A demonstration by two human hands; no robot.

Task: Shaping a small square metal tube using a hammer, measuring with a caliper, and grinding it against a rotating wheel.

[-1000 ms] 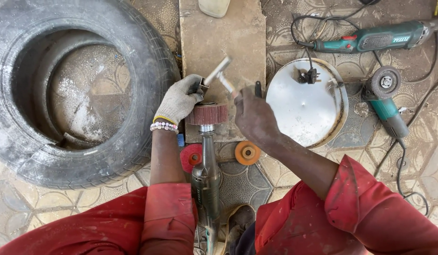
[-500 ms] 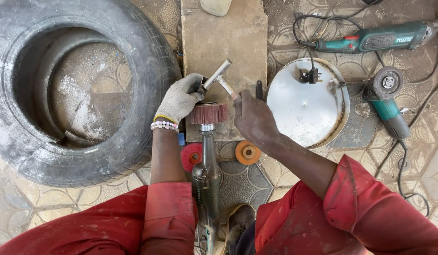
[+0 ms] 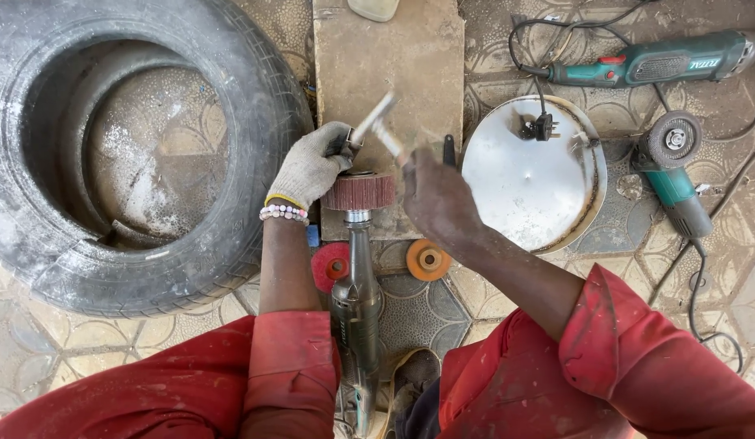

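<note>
Item one: I am looking down at my left hand (image 3: 311, 167), gloved, closing its grip around the head of the polishing tool (image 3: 354, 293) just at 10 o'clock of the flap wheel (image 3: 359, 191). The tool is lying along the floor between my knees, wheel end pointing to 12 o'clock.

Item two: my right hand (image 3: 437, 195), bare, is gripping a metal key or spanner (image 3: 377, 122); its shaft is blurring at the wheel's 12 o'clock, so I cannot tell exactly how it is seated.

Progress, as a judgement: the wheel is sitting on the spindle and the fastening is being worked; whether it is being tightened or loosened I cannot tell.

Item three: spare discs are lying beside the tool body, a red disc (image 3: 330, 266) at 9 o'clock and an orange disc (image 3: 428, 259) at 3 o'clock.

Item four: a wooden board (image 3: 410, 65) is lying at 12 o'clock, a tyre (image 3: 231, 97) at 9 o'clock, a round white metal lid (image 3: 524, 183) at 3 o'clock.

Item five: two green power tools, an angle grinder (image 3: 674, 175) and a long green tool (image 3: 654, 61), each bearing a small label too small to describe further.
</note>
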